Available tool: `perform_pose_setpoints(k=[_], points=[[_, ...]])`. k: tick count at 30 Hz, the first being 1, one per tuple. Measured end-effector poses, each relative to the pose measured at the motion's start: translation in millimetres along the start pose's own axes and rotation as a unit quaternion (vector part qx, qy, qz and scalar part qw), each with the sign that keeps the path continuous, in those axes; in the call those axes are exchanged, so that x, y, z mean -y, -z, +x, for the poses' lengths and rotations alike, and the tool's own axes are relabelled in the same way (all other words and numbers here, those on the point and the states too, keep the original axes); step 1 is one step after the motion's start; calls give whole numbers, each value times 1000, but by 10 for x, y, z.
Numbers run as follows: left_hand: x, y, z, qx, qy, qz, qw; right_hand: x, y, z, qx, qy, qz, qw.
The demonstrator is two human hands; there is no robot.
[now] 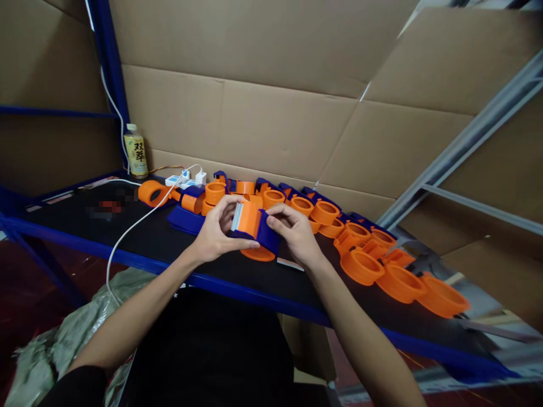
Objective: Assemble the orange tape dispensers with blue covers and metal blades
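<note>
Both hands hold one small orange and blue plastic part (253, 221) with a metal strip on its left side, just above the black shelf top (148, 240). My left hand (216, 232) grips it from the left and below, thumb under the part. Fingers of my right hand (294, 232) pinch the blue end from the right. Directly beneath the part an orange ring (258, 254) lies on the shelf.
A row of several orange rings and blue pieces (339, 226) runs along the shelf to the right. A blue piece (184, 219) lies left. A bottle (136, 151), white chargers (186, 180) and a white cable (127, 232) sit left. Cardboard walls (275, 113) stand behind.
</note>
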State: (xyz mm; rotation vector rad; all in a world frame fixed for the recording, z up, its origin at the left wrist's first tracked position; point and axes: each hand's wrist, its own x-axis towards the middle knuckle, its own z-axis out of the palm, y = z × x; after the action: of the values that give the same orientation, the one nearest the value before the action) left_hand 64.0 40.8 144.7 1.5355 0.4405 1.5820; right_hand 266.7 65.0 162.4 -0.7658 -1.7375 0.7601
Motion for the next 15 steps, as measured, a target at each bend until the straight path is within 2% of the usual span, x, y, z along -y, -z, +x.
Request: perform_pose_setpoints(k=[6, 9, 12, 15], points=[[-34, 5, -24, 10, -10, -8, 1000, 45, 28, -59, 17, -59, 57, 996], [-30, 22, -28, 26, -16, -4, 1000, 60, 15, -57, 25, -67, 78, 994], [-7, 14, -23, 45, -16, -8, 999, 56, 19, -31, 28, -49, 54, 997], [56, -24, -11, 34, 3, -25, 999, 90, 45, -52, 8, 11, -54, 998]])
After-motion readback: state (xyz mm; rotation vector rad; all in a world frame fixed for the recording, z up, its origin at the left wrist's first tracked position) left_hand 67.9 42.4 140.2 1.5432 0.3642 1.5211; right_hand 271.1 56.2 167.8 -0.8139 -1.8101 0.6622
